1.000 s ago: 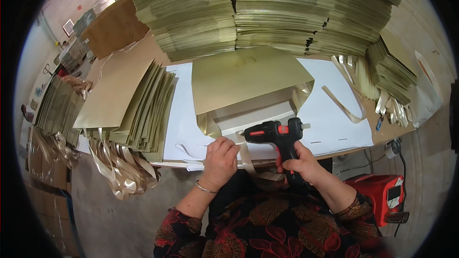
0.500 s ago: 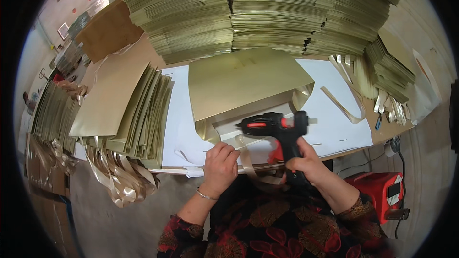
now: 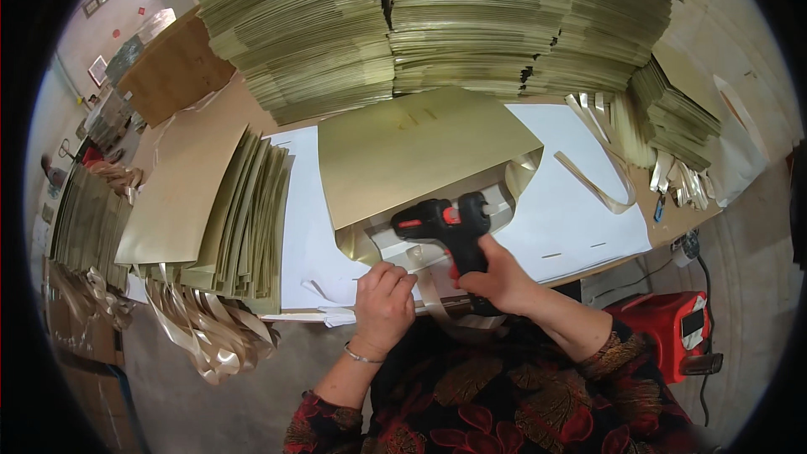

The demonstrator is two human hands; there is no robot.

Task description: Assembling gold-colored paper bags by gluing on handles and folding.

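A gold paper bag lies on its side in front of me, its mouth towards me and its pale inside showing. My left hand is closed at the bag's near edge, fingers curled and pressed together; the thumb is mostly hidden. Just right of those fingers, a gold ribbon hangs from the bag's mouth and curves down past the table edge. In my right hand is a black and red glue gun, gripped by its handle. Its nozzle points left, across the bag's mouth.
Tall stacks of folded gold bags stand behind. At left lies a pile of bags with hanging ribbon handles. Loose ribbons lie right, on white paper. A red container stands below, right of the table.
The glue gun and my right hand have moved left and slightly down, bringing the nozzle over the bag's mouth. My left hand stays at the bag's edge. The whole view has shifted a little.
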